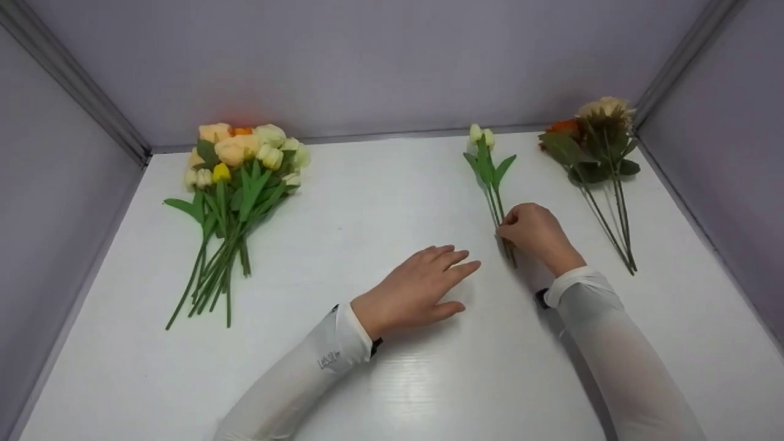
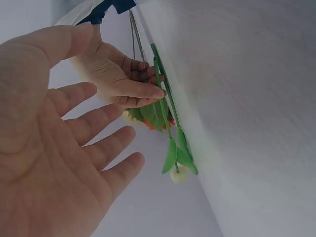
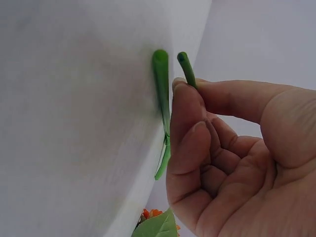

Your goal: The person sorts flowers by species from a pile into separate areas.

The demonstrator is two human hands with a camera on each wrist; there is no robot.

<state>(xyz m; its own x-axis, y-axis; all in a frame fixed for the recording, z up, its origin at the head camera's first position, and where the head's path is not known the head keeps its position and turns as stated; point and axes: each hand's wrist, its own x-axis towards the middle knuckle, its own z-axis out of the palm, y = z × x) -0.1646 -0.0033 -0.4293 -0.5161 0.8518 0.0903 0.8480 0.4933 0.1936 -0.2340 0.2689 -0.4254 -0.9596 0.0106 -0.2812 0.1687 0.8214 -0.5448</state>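
Two pale tulips [image 1: 484, 160] with green leaves lie side by side at the right of the table's middle, heads toward the back wall. My right hand [image 1: 536, 236] pinches one green tulip stem [image 3: 187, 69] between thumb and forefinger, near its cut end. The other tulip stem [image 3: 161, 79] lies against the table, just apart from the pinched one in the right wrist view. To the left of the stems, my left hand [image 1: 422, 288] hovers over the table palm down, fingers spread and relaxed, holding nothing.
A large bunch of peach, white and yellow flowers [image 1: 236, 153] lies at the left, its stems [image 1: 214, 275] pointing frontward. At the far right lie a cream flower [image 1: 606, 109] and an orange flower [image 1: 562, 128] with long stems. Grey walls [image 1: 392, 67] enclose the white table [image 1: 380, 202].
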